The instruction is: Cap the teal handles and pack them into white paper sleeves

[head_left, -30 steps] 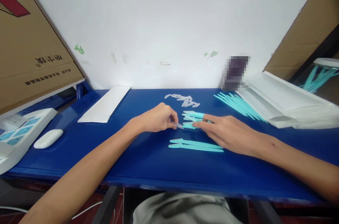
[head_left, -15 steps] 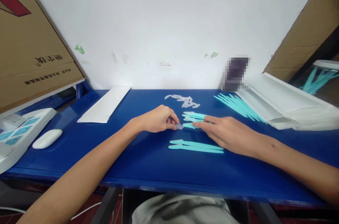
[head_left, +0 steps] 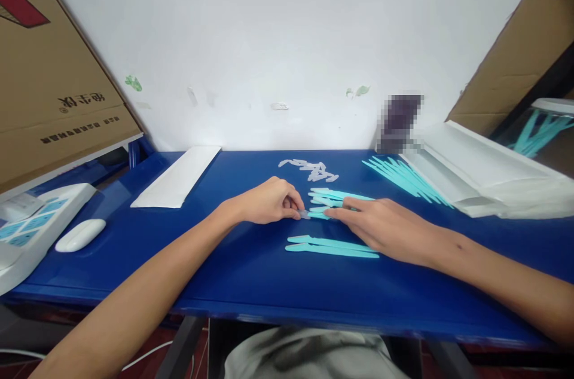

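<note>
My left hand (head_left: pixel 270 202) rests on the blue table (head_left: pixel 215 259), its fingers pinched on a small clear plastic cap (head_left: pixel 304 214). My right hand (head_left: pixel 381 225) lies just to the right, fingers closed on a turquoise plastic stick (head_left: pixel 319 216) whose tip meets the cap. Under and behind my right hand sits a small pile of turquoise sticks (head_left: pixel 329 195). Two more turquoise sticks (head_left: pixel 332 246) lie side by side in front of my hands. A little heap of clear caps (head_left: pixel 311 169) lies further back.
A fan of turquoise sticks (head_left: pixel 406 179) lies at the right beside stacked white packets (head_left: pixel 484 173). A flat white packet (head_left: pixel 177 177) lies at the back left. A white mouse (head_left: pixel 81 234) and a white device (head_left: pixel 31 229) sit at the left edge. Cardboard boxes lean on both sides.
Both hands have stayed almost in place; my right hand has slid the stick a touch leftwards into the cap held by my left fingers.
</note>
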`<state>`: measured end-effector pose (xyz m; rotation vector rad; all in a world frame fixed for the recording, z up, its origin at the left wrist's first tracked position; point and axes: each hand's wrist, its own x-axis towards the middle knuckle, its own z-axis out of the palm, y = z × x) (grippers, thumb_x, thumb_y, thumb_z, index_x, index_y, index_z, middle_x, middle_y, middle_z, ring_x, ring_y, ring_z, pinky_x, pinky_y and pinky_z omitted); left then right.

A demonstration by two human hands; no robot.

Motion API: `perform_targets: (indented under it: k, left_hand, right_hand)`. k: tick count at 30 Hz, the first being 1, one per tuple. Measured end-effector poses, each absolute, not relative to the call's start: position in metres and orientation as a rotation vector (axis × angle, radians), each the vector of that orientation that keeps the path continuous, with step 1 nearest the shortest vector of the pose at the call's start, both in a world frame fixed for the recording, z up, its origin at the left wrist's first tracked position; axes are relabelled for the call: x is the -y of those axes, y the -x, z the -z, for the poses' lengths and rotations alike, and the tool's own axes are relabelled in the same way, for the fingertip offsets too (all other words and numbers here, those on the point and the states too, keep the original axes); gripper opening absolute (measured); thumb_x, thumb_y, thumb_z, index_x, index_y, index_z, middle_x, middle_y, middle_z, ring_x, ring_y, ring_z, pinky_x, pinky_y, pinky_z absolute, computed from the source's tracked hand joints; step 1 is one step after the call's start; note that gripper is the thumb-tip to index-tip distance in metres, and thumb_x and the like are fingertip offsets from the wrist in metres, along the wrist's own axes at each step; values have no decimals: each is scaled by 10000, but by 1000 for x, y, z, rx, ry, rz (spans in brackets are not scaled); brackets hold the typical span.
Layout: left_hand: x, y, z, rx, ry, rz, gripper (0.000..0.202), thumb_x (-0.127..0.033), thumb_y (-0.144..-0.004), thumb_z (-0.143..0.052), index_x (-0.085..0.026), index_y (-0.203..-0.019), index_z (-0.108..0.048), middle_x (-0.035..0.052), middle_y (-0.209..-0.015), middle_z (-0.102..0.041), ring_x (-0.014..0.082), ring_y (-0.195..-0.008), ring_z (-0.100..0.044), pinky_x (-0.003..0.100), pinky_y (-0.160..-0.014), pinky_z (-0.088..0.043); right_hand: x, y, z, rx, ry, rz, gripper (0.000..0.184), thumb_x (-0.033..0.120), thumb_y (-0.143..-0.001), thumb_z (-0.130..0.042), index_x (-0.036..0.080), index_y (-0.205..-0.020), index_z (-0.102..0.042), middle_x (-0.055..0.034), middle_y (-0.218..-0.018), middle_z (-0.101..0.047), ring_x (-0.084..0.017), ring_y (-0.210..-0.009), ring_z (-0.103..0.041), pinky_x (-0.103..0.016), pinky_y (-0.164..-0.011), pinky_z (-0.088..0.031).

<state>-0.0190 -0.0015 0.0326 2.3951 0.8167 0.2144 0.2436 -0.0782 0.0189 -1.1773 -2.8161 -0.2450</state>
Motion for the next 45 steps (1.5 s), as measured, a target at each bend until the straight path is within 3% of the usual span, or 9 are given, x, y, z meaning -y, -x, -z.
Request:
perform_targets:
  k: [10, 18, 23, 27, 32, 35, 39, 42, 45]
  left_hand:
    - [3, 12, -26, -750, -2470, -272, 105, -224, -890, -689, -141, -918, -747, 57, -860, -730, 135, -705, -662, 236, -651, -506]
    - [8, 15, -34, -730, -2818, -421, 289, -385, -1049, -442, -174, -1131, -622, 77, -983, -665, 193, -873, -599, 306, -788, -446]
    - [15, 7, -28, -815, -2954, -313, 424, -428, -1084, -222, -186, -883, -506, 47, -775, -575, 192, -664, -516, 313, -647, -365]
    - [25, -6, -22, -804, -2778, -433, 399, -419, -1084, -149, -212, -863, -408, 18, -734, -506, 179, -610, -445, 310, -625, -335]
    - [16, 0, -28, -783, -2679, -400, 359, -464, -1077, -241, -204, -992, -474, 3, -768, -549, 173, -657, -498, 295, -641, -335]
    - [-4, 18, -28, -948, -2641, -478, 363, -459, -1064, -305, -199, -957, -534, -29, -655, -521, 157, -597, -503, 289, -641, -336]
    - [-32, 43, -20, -1291, -2566, -539, 351, -440, -1029, -373, -190, -921, -596, -36, -553, -488, 155, -524, -482, 289, -596, -323]
    - [-47, 52, -11, -1443, -2568, -531, 325, -399, -1008, -386, -184, -1003, -630, 1, -628, -572, 180, -586, -543, 297, -615, -364]
    - [-58, 55, -1, -1475, -2682, -543, 365, -373, -995, -375, -171, -1122, -651, 81, -896, -664, 232, -821, -627, 346, -771, -467]
  right_hand:
    - [77, -236, -7, 2782, 1209, 362, 423, 159, -973, -428, 251, -1353, -590, -58, -963, -661, -123, -567, -560, -260, -479, -237]
    - [75, -246, -13, 2485, 1162, 270, 359, 295, -1035, -394, 197, -1261, -655, -70, -908, -667, -168, -697, -609, -284, -586, -410]
    - [73, -250, -15, 2459, 1066, 107, 382, 312, -1047, -388, 196, -1299, -651, -62, -845, -651, -174, -725, -600, -295, -623, -443]
    - [71, -252, -16, 2437, 985, 81, 375, 291, -1044, -406, 184, -1309, -650, -63, -855, -632, -164, -703, -583, -293, -621, -440]
    - [69, -254, -17, 2462, 1075, 73, 363, 305, -1040, -410, 187, -1289, -646, -84, -942, -675, -189, -785, -632, -309, -669, -484]
    - [71, -251, -14, 2509, 1199, 98, 325, 317, -1028, -427, 178, -1180, -679, -105, -1010, -692, -237, -922, -650, -354, -750, -517]
    - [73, -247, -9, 2573, 1311, 60, 290, 304, -1016, -445, 177, -1089, -695, -113, -1066, -642, -218, -870, -642, -335, -683, -517]
    - [71, -246, -7, 2570, 1344, 92, 291, 310, -1005, -471, 175, -1135, -693, -113, -1076, -621, -230, -890, -636, -336, -670, -502]
    - [71, -247, -10, 2543, 1320, 115, 290, 328, -993, -503, 182, -1159, -690, -110, -1061, -631, -236, -892, -630, -332, -673, -471]
